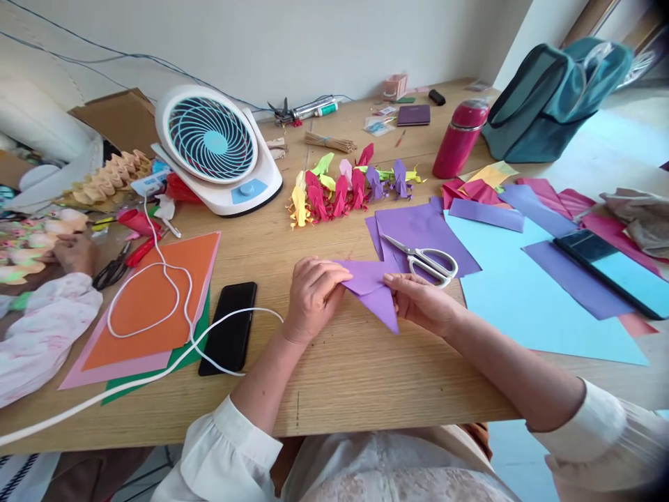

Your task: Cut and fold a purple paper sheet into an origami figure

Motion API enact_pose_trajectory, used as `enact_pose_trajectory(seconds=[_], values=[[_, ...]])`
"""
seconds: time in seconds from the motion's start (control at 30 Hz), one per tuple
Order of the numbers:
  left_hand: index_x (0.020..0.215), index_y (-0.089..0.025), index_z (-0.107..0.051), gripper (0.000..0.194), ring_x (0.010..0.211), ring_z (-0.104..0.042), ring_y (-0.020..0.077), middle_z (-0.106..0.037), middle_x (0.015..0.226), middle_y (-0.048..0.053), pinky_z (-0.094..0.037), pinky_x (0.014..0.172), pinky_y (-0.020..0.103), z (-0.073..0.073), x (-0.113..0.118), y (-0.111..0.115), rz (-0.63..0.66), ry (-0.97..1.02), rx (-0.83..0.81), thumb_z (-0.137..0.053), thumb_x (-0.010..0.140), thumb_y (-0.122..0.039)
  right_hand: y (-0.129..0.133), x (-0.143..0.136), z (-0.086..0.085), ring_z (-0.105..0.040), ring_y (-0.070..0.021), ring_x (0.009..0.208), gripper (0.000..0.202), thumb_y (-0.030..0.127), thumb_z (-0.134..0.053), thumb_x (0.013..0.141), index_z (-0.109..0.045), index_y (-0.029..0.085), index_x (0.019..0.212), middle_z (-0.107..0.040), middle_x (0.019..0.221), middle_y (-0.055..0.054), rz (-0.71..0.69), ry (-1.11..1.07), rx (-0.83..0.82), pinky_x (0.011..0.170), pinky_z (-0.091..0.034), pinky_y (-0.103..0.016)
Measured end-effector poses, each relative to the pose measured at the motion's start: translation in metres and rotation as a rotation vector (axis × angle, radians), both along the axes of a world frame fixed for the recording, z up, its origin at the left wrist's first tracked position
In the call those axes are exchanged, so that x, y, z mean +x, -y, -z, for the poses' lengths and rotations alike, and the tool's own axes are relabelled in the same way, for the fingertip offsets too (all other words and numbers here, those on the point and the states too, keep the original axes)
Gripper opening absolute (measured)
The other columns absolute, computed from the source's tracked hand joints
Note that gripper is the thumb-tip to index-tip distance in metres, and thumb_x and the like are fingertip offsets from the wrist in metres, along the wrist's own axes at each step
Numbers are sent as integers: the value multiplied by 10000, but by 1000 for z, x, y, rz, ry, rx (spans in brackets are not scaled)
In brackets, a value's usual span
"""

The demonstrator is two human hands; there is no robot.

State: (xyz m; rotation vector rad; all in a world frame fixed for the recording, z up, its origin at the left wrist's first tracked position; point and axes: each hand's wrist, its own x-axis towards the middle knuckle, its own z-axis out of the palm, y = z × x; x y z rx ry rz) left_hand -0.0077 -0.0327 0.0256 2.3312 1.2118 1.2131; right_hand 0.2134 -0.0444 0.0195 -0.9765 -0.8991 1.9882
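A folded piece of purple paper (372, 287) is held above the wooden table between my two hands, one corner pointing down toward me. My left hand (316, 296) grips its left end, fingers bent over the edge. At its right side my right hand (418, 301) pinches the paper between thumb and fingers. Just behind my right hand, scissors (431, 261) with pale handles lie on flat purple sheets (418, 226). Folded paper figures (339, 195) in red, yellow, green and purple stand in a cluster farther back.
Left of my hands are a black phone (230, 328), a white cable, orange paper (151, 300) and a white fan (217, 150). Another person's hand (74, 252) is at far left. Light blue paper (523, 293), a red bottle (460, 139) and a teal bag (554, 104) are right.
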Motion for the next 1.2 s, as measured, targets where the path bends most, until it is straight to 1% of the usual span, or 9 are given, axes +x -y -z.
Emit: enact_pose_trajectory(seconds=[0.13, 0.27, 0.4, 0.5, 0.67, 0.93, 1.03, 1.1, 1.2], values=[[855, -264, -751, 70, 837, -642, 212, -722, 852, 55, -483, 854, 331, -5, 0, 4, -13, 168, -109, -682, 859, -267, -3, 5, 8, -481, -111, 571, 465, 626, -611, 859, -561, 202, 674, -551, 651, 3, 159, 107, 155, 568, -411, -267], [890, -225, -747, 92, 746, -610, 179, -689, 798, 43, -470, 744, 269, -9, 1, 4, 48, 224, -247, -664, 870, -259, -4, 12, 1, -494, -126, 676, 379, 589, -604, 891, -587, 221, 799, -552, 771, 2, 303, 242, 408, 662, -432, -274], [1102, -231, -738, 235, 868, -664, 194, -734, 992, 70, -496, 783, 264, -6, 3, 3, 154, 219, -447, -615, 902, -252, -1, 11, -8, -570, -167, 830, 348, 565, -611, 897, -620, 241, 1023, -621, 944, -32, 185, 296, 531, 758, -478, -305], [1227, -257, -696, 331, 808, -666, 179, -734, 967, 58, -507, 723, 249, -3, 3, 5, 200, 160, -540, -612, 907, -260, -1, 5, -2, -624, -223, 944, 398, 547, -700, 827, -628, 228, 1056, -677, 1049, -69, 69, 253, 497, 824, -515, -358], [1193, -271, -706, 321, 768, -662, 167, -730, 915, 33, -499, 713, 243, 0, 3, 6, 167, 74, -438, -656, 878, -233, -2, -2, 18, -670, -246, 876, 373, 496, -779, 751, -676, 193, 943, -729, 950, -79, 35, 309, 375, 787, -548, -397], [1117, -231, -702, 217, 920, -665, 186, -740, 1019, 43, -488, 858, 293, -12, 4, 12, 182, -16, -272, -626, 913, -232, 0, -3, 10, -670, -201, 786, 333, 485, -806, 720, -734, 188, 852, -756, 866, -57, 105, 243, 389, 727, -561, -342], [1126, -196, -706, 271, 875, -660, 174, -736, 1006, 41, -490, 788, 257, -22, -4, 10, 281, 56, -547, -647, 914, -355, 0, -2, 9, -671, -187, 763, 323, 484, -812, 724, -743, 205, 872, -765, 865, -46, 174, 197, 361, 718, -560, -329], [1146, -175, -710, 397, 864, -656, 179, -733, 980, 54, -486, 756, 258, -27, -10, 7, 397, 124, -814, -501, 985, -472, 0, 0, 9, -661, -169, 736, 298, 471, -816, 732, -737, 210, 854, -761, 851, -36, 199, 177, 344, 706, -554, -313], [1113, -185, -732, 450, 852, -654, 173, -738, 966, 49, -478, 742, 255, -26, -11, 5, 411, 275, -1033, -470, 987, -528, 0, 2, 11, -659, -155, 756, 262, 450, -795, 777, -729, 215, 872, -753, 867, -27, 184, 125, 341, 734, -548, -301]])
